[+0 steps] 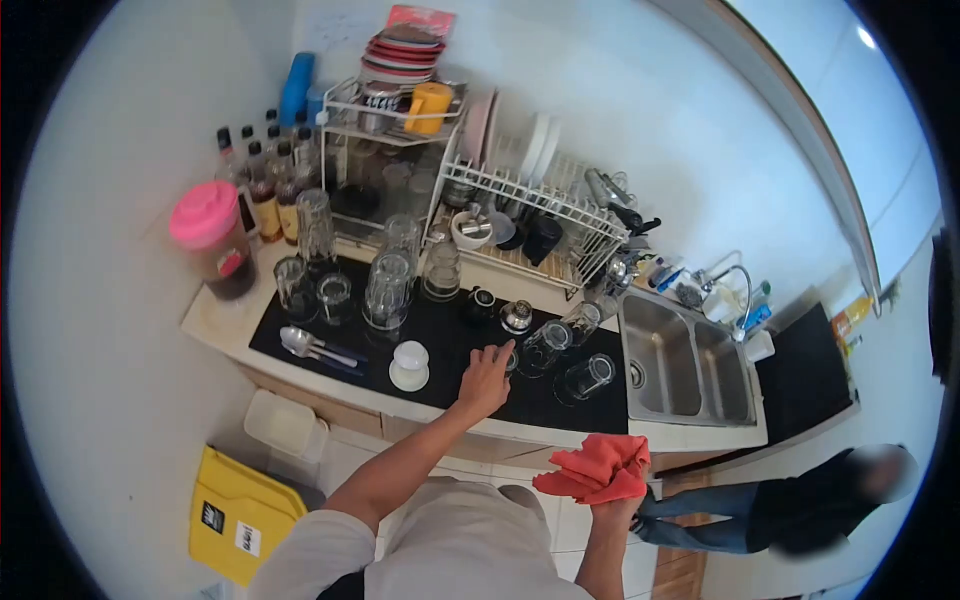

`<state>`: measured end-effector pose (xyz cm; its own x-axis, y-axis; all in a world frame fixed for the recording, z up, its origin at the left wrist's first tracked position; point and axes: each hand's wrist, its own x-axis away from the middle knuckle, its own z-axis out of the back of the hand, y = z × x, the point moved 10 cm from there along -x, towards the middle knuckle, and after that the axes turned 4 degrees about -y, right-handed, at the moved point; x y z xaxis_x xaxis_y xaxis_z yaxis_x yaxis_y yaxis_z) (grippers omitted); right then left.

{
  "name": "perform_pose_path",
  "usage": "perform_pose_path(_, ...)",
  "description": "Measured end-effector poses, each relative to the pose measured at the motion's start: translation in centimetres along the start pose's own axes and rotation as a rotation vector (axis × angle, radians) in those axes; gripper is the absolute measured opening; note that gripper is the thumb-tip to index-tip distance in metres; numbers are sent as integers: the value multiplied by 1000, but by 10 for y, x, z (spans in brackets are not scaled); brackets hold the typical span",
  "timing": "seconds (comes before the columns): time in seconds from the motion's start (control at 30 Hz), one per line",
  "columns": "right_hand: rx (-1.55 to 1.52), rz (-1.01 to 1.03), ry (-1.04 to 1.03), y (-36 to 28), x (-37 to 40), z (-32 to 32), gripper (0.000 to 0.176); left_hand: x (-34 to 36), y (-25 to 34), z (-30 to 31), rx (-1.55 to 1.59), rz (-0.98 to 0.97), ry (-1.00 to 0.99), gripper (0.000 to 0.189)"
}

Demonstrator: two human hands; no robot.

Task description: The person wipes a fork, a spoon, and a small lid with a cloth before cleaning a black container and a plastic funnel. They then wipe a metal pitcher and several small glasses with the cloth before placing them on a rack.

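The left hand [487, 378] reaches out over the black mat [450, 345] on the counter [215, 320]. It is palm down with the fingers loosely spread and grips nothing, and its fingertips sit just beside a tilted glass [545, 347] at its 2 o'clock. A second glass [588, 377] lies on its side at the hand's 3 o'clock, near the sink [690, 365]. A white lid [409, 365] sits at 9 o'clock and a small metal pot [516, 316] at 12 o'clock.

The right hand [615, 508] hangs low at the counter's 6 o'clock edge, closed around a bunched red cloth [598, 468].

The glasses are crowded together and look easy to knock. It seems wisest to take the nearest one around its body rather than by the rim, lift it straight up clear of its neighbours, and keep the cloth ready close by.
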<state>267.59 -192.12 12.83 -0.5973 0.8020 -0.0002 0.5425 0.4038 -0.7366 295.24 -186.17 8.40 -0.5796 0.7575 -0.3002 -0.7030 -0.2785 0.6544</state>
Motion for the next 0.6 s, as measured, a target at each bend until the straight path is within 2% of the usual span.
perform_pose_path(0.2,85,12,45,-1,-14,2,47,11,-13,-6,104,64,133,77)
perform_pose_path(0.47,218,-166,-92,5,-41,-9,52,14,-22,-6,149,180,184,75)
perform_pose_path(0.5,181,-161,-28,1,-47,1,53,15,-22,-7,143,187,198,75)
perform_pose_path(0.6,160,-155,-67,-9,-72,9,53,15,-35,-23,189,338,251,73)
